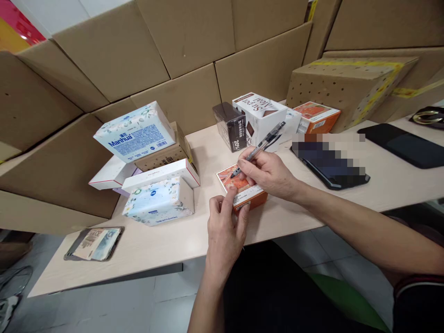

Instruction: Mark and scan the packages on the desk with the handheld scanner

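Note:
In my right hand [268, 173] is a clear-barrelled pen [261, 147], its dark tip pointing down to the left. The tip is over the top of a small orange and white box [250, 199] that lies on the table near its front edge; whether it touches cannot be made out. My left hand [227, 222] grips the near left side of this box, thumb and fingers pressed on its top and front. Part of the box's top is hidden under my right hand.
Left of the box are tissue packs [161, 201] among other cartons. Behind stand a dark box [229, 127], a white box [262, 118] and another orange box [321, 115]. Phones [331, 164] lie right, banknotes [95, 243] at the left corner. Stacked cardboard boxes [180, 99] wall the back.

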A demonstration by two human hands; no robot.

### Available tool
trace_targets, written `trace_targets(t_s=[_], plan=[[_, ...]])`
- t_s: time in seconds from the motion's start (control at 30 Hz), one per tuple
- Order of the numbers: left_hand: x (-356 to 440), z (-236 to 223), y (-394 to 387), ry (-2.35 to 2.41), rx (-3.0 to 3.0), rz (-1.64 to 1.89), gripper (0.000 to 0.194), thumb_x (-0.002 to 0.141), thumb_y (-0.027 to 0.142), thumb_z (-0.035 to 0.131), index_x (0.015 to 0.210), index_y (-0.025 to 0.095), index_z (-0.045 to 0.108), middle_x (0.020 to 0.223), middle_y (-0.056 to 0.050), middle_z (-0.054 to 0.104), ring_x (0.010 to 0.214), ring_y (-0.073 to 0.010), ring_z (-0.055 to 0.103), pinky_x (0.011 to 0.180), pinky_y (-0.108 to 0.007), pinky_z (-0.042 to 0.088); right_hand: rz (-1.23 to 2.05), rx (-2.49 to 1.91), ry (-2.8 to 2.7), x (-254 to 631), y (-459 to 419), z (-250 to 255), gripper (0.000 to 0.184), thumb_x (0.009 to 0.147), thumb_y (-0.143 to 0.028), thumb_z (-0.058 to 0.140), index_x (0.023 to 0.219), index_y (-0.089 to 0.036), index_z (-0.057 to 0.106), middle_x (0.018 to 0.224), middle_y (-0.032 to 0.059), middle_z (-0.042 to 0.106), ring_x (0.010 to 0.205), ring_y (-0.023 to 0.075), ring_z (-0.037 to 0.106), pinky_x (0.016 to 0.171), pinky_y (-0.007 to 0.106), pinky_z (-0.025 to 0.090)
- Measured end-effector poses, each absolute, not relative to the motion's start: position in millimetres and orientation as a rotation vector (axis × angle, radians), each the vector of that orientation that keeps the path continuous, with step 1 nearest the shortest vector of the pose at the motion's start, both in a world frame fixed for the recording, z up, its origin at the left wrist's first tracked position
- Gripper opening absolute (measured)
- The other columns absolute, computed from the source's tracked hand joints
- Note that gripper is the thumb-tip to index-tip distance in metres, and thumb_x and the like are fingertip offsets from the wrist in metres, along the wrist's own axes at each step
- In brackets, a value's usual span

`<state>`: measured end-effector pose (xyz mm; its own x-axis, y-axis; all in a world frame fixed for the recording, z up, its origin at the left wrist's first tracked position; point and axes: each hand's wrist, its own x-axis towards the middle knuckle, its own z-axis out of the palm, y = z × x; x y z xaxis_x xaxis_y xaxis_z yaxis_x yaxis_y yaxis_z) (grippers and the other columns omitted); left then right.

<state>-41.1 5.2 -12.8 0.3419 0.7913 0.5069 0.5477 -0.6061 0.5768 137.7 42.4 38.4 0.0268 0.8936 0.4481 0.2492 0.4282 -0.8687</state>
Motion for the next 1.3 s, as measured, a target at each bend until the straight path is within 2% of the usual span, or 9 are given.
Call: trace_targets(t_s=[0.23,0.33,0.5,0.6,0.73,0.93,1.07,1.17,1.3], plan=[[-39.2,-15.2,9.1,1.278,2.287,1.181,0.044,0.098,0.035,0.058,0.141,0.027,0.053,0.106,-0.006,0.054,0.086,-0.0143,0.064,0.077,-0.028,0.058,0.546,-1.148,-1.37,165.2,38.6,51.9,0.033,0.098,-0.052,0.046,0.088,-0.021,0.052,0.059,-0.0048,0.056,0.05,0.0096,0.053,0.055,0.024,0.041],[-38.5,-17.9,12.3,1.338,2.252,1.212,0.044,0.099,0.036,0.057,0.142,0.027,0.053,0.105,-0.006,0.055,0.082,-0.0137,0.064,0.075,-0.029,0.058,0.528,-1.412,-1.623,187.4,30.5,58.9,0.031,0.096,-0.05,0.05,0.086,-0.021,0.055,0.061,-0.0044,0.056,0.053,0.0104,0.052,0.057,0.025,0.038],[-37.4,-19.9,13.3,1.347,2.267,1.245,0.047,0.099,0.036,0.056,0.144,0.024,0.05,0.109,-0.009,0.057,0.084,-0.0149,0.065,0.078,-0.031,0.059,0.593,-1.872,-2.134,206.3,29.1,46.0,0.041,0.091,-0.054,0.052,0.068,-0.02,0.054,0.064,0.0001,0.057,0.059,0.013,0.05,0.056,0.027,0.031],[-36.2,-19.4,11.9,1.332,2.281,1.3,0.05,0.098,0.034,0.057,0.145,0.024,0.046,0.114,-0.01,0.058,0.086,-0.0156,0.064,0.076,-0.031,0.058,0.489,-2.068,-2.156,207.0,34.3,35.4,0.039,0.09,-0.053,0.049,0.071,-0.02,0.058,0.069,0.0045,0.062,0.062,0.0156,0.053,0.056,0.028,0.03],[-35.9,-19.8,10.4,1.293,2.293,1.411,0.045,0.096,0.028,0.06,0.139,0.02,0.048,0.105,-0.008,0.059,0.08,-0.0137,0.06,0.07,-0.026,0.055,0.338,-2.192,-2.098,205.5,36.2,30.7,0.039,0.09,-0.052,0.048,0.077,-0.018,0.063,0.08,0.0109,0.067,0.069,0.0199,0.058,0.058,0.03,0.03],[-39.3,-23.6,9.0,1.207,2.405,1.438,0.032,0.094,0.023,0.06,0.125,0.017,0.052,0.091,-0.003,0.055,0.074,-0.0122,0.057,0.066,-0.023,0.052,0.301,-2.267,-1.943,202.3,28.1,32.5,0.037,0.091,-0.052,0.052,0.087,-0.018,0.066,0.086,0.0108,0.07,0.074,0.0223,0.062,0.061,0.031,0.034],[-41.6,-24.0,7.2,1.172,2.486,1.457,0.025,0.094,0.02,0.059,0.119,0.017,0.054,0.082,0.0,0.051,0.067,-0.0111,0.054,0.061,-0.022,0.048,0.04,-2.351,-1.694,208.7,4.9,34.3,0.05,0.097,-0.058,0.042,0.112,-0.016,0.064,0.099,0.0166,0.069,0.092,0.03,0.063,0.072,0.035,0.041],[-42.7,-23.1,5.7,1.071,2.555,1.457,0.019,0.094,0.019,0.059,0.113,0.018,0.056,0.077,0.002,0.054,0.064,-0.0105,0.055,0.059,-0.021,0.046,-0.24,-2.498,-1.464,224.2,-19.8,24.7,0.072,0.093,-0.069,0.041,0.14,-0.015,0.048,0.123,0.0268,0.059,0.112,0.0427,0.056,0.082,0.045,0.044],[-42.7,-19.9,3.9,0.988,2.633,1.285,0.007,0.095,0.017,0.057,0.1,0.019,0.06,0.075,0.0,0.06,0.065,-0.0113,0.059,0.063,-0.022,0.048,-0.079,-2.691,-1.319,244.7,-38.2,0.3,0.095,0.086,-0.082,0.035,0.158,-0.022,0.019,0.136,0.0302,0.048,0.118,0.0493,0.053,0.087,0.054,0.044]])
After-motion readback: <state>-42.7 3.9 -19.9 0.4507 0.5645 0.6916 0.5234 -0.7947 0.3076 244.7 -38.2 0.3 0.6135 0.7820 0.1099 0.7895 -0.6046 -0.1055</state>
